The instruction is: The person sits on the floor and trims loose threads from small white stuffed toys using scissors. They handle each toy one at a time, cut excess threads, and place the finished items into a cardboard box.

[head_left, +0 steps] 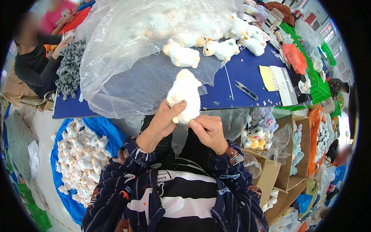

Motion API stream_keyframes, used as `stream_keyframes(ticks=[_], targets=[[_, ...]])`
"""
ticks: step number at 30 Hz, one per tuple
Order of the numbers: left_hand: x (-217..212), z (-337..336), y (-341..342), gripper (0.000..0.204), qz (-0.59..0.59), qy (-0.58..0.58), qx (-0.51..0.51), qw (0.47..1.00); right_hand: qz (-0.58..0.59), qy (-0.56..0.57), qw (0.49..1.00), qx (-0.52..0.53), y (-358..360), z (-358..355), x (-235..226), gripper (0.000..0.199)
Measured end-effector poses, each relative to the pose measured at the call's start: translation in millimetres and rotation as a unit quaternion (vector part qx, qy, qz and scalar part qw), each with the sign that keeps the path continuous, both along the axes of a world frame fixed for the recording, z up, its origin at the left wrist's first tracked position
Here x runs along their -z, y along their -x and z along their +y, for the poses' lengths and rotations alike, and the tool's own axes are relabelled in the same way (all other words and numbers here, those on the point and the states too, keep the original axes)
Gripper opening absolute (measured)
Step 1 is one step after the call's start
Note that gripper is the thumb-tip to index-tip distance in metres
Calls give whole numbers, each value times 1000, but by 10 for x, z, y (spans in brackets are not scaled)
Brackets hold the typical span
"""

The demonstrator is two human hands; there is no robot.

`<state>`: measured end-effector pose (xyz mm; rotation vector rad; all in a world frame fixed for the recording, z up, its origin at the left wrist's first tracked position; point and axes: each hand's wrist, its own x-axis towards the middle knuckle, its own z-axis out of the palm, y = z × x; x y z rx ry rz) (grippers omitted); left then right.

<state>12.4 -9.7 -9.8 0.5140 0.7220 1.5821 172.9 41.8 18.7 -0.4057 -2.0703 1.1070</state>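
Note:
A fluffy white plush sheep (pixel 188 94) with pale peach ends is held up in front of the table's near edge. My left hand (pixel 164 120) wraps its fingers and thumb round the toy's lower left side. Thumb and forefinger of my right hand (pixel 210 133) are pinched together at the toy's bottom edge; whether they also hold something small there cannot be seen. Beyond the toy, on the blue table (pixel 216 91), lie similar plush sheep (pixel 181 55), some with white loops of string. A pair of thread snips (pixel 246 90) rests to the right.
Clear plastic sheeting (pixel 116 58) covers much of the table's left. A blue bag (pixel 58 154) full of small plush toys stands lower left. Cardboard boxes (pixel 299 147) and a green crate (pixel 319 83) are at right. A paper card (pixel 284 83) lies near the snips. Another person (pixel 33 65) sits far left.

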Motion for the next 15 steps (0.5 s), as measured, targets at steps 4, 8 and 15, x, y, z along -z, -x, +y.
stream_keyframes(ticks=[4,8,15], targets=[[3,5,-18,52,-16,-10,9,1000,5,-96,995,-13,17,26,34,12],[124,-26,144,57,59,-26,-5,998,-104,-184,977,-1,-66,135,-96,12],[41,-164,165,75,348,-95,-21,932,23,80,989,125,-107,104,-174,38]])
